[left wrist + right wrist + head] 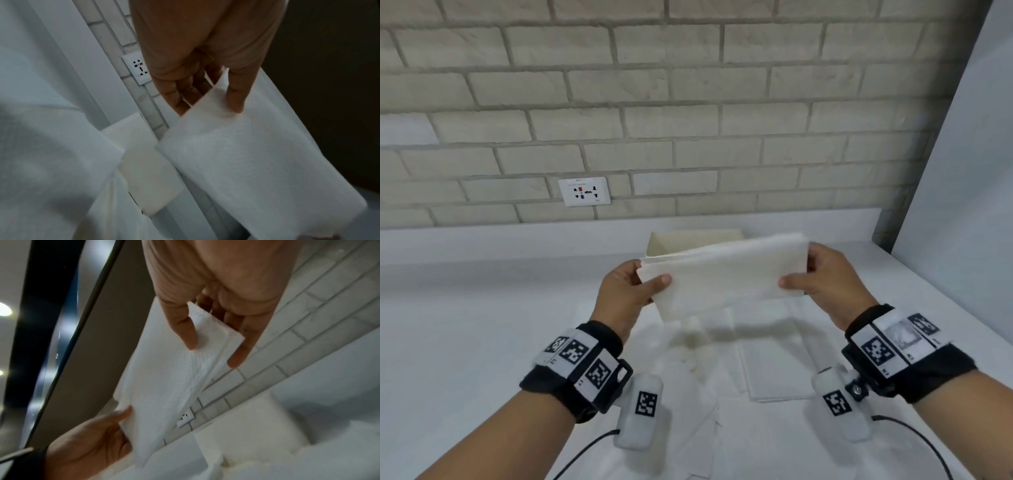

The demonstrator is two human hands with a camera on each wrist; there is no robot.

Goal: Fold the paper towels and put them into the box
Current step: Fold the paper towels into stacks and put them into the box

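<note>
I hold a folded white paper towel (722, 274) in the air between both hands, stretched level above the counter. My left hand (650, 277) pinches its left end, thumb on the near face. At the other end my right hand (799, 274) pinches it the same way. Behind the towel stands the cream box (688, 240), open at the top and partly hidden. The left wrist view shows the left hand (207, 104) pinching the towel (246, 154), with the box (148, 170) below. In the right wrist view my right hand (212, 353) holds the towel (164, 378) above the box (246, 426).
More white paper towels (774, 359) lie flat on the white counter (482, 325) below my hands. A brick wall with a power outlet (584, 191) rises behind the box. A white panel (962, 171) closes the right side. Cables trail from both wrist cameras.
</note>
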